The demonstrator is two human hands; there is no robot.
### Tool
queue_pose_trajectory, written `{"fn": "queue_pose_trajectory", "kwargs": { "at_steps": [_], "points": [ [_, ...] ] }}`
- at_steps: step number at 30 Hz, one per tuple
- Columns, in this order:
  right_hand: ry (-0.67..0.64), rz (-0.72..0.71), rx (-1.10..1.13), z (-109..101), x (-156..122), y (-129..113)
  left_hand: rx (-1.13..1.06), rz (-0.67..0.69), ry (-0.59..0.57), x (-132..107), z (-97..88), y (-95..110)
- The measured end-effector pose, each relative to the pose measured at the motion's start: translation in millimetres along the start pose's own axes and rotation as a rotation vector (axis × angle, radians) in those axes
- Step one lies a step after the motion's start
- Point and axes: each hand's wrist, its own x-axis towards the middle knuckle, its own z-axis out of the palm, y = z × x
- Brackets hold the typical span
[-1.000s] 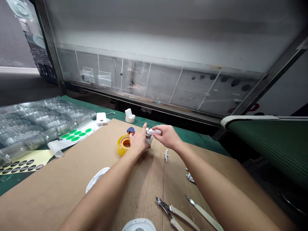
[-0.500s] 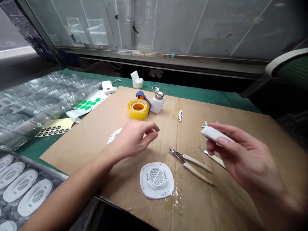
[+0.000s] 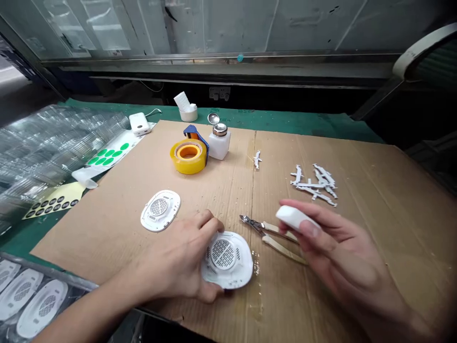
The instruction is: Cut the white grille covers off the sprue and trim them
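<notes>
My left hand (image 3: 185,255) has its thumb and fingers around the left edge of a white oval plastic grille cover (image 3: 230,259) on the cardboard. In my right hand (image 3: 339,247) is a white block (image 3: 294,217) with rounded edges, pinched between thumb and fingers and held above the board. Side cutters (image 3: 282,245) with cream handles lie between the two hands, their jaws pointing left. Farther back on the left rests a second grille cover (image 3: 160,211). Several small white plastic sprue pieces (image 3: 316,185) lie behind my right hand.
A yellow tape roll (image 3: 189,156) and a white pump bottle (image 3: 219,142) stand at the back of the cardboard (image 3: 371,190). Sticker sheets (image 3: 53,200) and clear plastic trays (image 3: 64,138) lie to the left. More covers fill a tray (image 3: 43,307) at lower left.
My left hand has come down and right, taking hold of the near grille cover. My right hand still holds the white block. The view has shifted, uncovering the sprue pieces.
</notes>
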Motion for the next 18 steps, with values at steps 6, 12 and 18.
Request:
{"fn": "queue_pose_trajectory", "kwargs": {
  "at_steps": [6,12,18],
  "points": [
    [0.018,-0.056,0.319,20.5,-9.5,0.3,-0.277,0.112,0.22,8.7,-6.0,19.2],
    [0.158,-0.198,0.307,14.3,-10.4,-8.4,-0.628,0.209,0.272,38.7,13.9,42.3],
    [0.208,-0.174,0.287,12.9,-12.4,-6.4,-1.051,0.33,0.3,44.8,46.2,36.0]
  ]
}}
